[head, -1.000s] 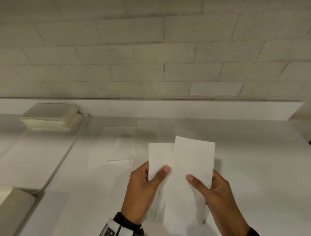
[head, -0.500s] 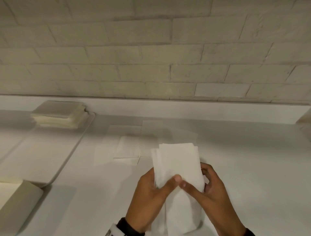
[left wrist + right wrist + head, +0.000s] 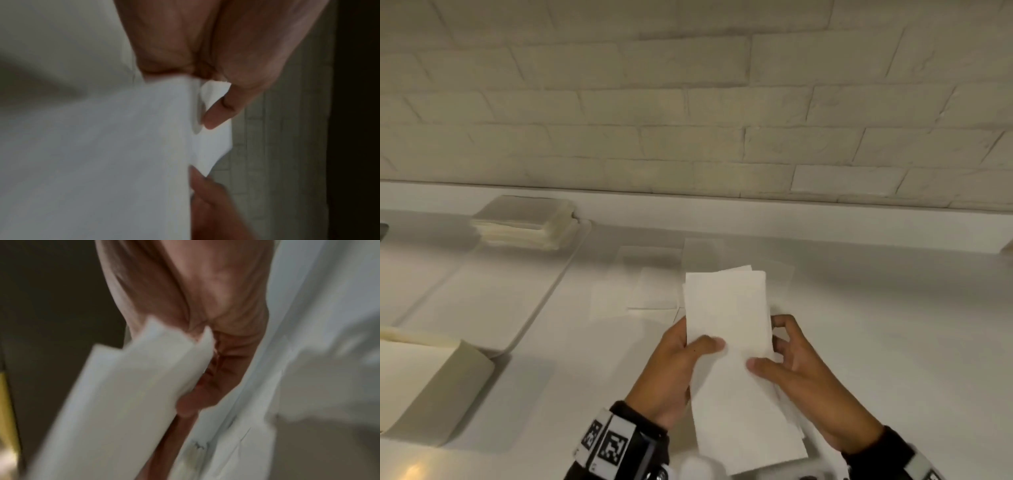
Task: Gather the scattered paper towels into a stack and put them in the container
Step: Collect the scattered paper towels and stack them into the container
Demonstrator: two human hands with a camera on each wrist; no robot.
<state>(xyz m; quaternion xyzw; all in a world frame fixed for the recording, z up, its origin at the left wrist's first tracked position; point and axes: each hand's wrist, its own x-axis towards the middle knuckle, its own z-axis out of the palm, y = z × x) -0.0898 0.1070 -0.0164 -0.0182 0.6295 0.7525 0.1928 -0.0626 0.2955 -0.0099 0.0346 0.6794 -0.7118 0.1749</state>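
Both hands hold one bundle of white rectangular paper towels (image 3: 732,342) above the white tabletop (image 3: 893,342). Left hand (image 3: 674,373) grips the bundle's left edge, thumb pressed across the front sheet and fingers curled behind it; the left wrist view shows the thumb tip (image 3: 216,116) bearing on a folded corner of the white sheet (image 3: 102,162). Right hand (image 3: 801,383) grips the right edge, thumb laid on the front sheet and fingers bent around the side; the right wrist view is blurred but shows the white sheets (image 3: 123,394) lying against the palm. Sheet edges in the bundle are slightly offset at the top. Further flat white paper towels (image 3: 650,291) lie scattered on the tabletop just beyond the bundle. A white shallow rectangular tray (image 3: 482,308) sits to the left, carrying a stack of cream folded towels (image 3: 524,226) at its far end. A cream rounded box (image 3: 421,387) stands near the tray's near corner.
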